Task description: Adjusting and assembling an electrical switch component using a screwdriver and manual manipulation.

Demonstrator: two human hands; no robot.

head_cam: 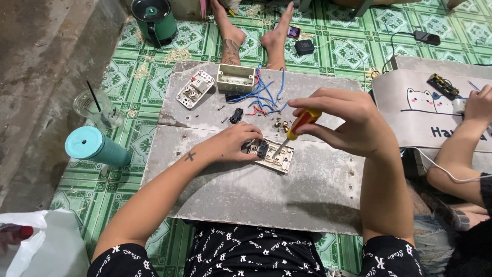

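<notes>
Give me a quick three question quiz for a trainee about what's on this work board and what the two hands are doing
1. True or false: the right hand holds a screwdriver with a red and yellow handle.
2. What does the left hand steady? A) the green kettle B) the switch plate C) the teal tumbler
3. Fill in: the loose wires beside the beige wall box are mostly ____ in colour.

Key: 1 true. 2 B; the screwdriver tip meets that plate on the grey board. 3 blue, with a little red.
</notes>
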